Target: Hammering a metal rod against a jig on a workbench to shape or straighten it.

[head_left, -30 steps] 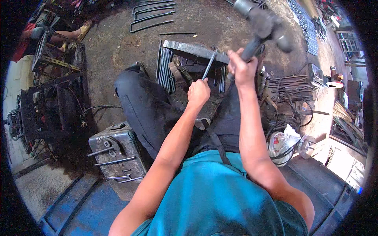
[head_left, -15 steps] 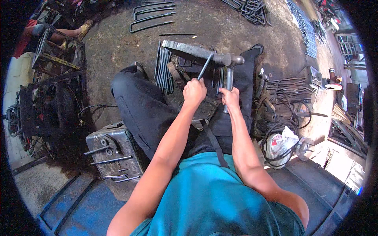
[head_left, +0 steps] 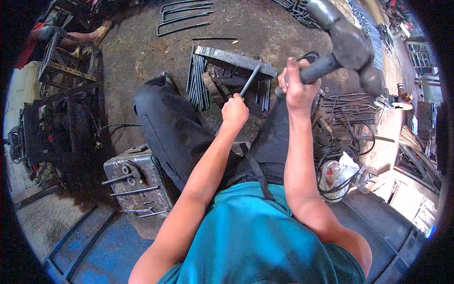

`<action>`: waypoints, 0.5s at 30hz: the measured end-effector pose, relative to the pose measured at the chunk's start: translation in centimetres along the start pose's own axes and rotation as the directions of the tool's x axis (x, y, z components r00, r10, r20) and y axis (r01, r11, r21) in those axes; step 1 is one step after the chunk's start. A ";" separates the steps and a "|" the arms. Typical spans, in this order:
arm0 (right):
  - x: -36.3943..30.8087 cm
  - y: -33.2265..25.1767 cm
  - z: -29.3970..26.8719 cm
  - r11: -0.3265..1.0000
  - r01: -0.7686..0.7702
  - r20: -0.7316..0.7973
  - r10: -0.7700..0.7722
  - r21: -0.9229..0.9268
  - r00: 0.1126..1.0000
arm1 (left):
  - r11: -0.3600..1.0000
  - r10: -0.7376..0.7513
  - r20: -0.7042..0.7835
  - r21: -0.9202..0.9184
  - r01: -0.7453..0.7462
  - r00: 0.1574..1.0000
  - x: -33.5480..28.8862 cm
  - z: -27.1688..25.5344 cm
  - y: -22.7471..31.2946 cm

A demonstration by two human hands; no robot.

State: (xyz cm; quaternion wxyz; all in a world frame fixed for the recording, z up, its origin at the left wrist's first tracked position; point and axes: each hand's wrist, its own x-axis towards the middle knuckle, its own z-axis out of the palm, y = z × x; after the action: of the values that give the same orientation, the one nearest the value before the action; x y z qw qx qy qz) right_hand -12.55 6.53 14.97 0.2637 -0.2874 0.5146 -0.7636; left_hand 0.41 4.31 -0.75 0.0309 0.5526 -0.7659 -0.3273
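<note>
Gripping the rod [head_left: 249, 81] in my left hand [head_left: 235, 113], I have the fist closed round its near end, with the rest slanting up and away from me. Its far part looks to rest on the metal slab [head_left: 229, 57], crossing the near edge close to the slab's right end, the tip short of the far edge. My right hand [head_left: 300, 92] is wrapped round the handle of a hammer [head_left: 352, 45], whose big head is up in the air, beyond the slab's right end and well apart from the rod.

The rod seems stiff and fairly light, smooth enough to twist or slide in a loose fist. I judge the near end the best place to hold it, with the knuckles short of the slab's near edge. It doesn't look fragile, though it could jar my palm if struck. The hammer looks heavy toward the head, so I'd want a firm hold well along the handle, thumb snug against it.

More rods lie in a bundle [head_left: 199, 87] beside the slab's left end, and a few others [head_left: 266, 94] below its right end. By my left leg is a dark metal block [head_left: 128, 165]; one bar [head_left: 118, 179] sticks out past its left edge, and small pieces lie toward its near edge. On the floor past the slab are bent rods [head_left: 183, 29].
</note>
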 end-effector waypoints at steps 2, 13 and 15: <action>-0.1 2.5 -1.4 0.999 -0.021 0.038 0.022 -0.026 0.999 | 1.000 0.013 -0.032 -0.010 -0.013 0.999 0.1 0.2 -0.4; -7.5 10.4 -8.2 0.466 -0.457 -0.333 0.326 -0.757 0.885 | 0.999 -0.036 -0.053 -0.015 0.035 0.998 0.5 -0.6 -0.6; -7.7 10.2 -9.9 0.396 -0.462 -0.349 0.326 -0.794 0.878 | 0.999 -0.028 -0.031 -0.016 0.028 0.999 0.2 -1.8 0.7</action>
State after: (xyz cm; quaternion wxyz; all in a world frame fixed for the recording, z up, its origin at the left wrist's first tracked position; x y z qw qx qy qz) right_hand -13.12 14.81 1.07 0.2225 -0.1958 0.8934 -0.3376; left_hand 0.50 3.44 0.98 0.0425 0.5679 -0.7549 -0.3252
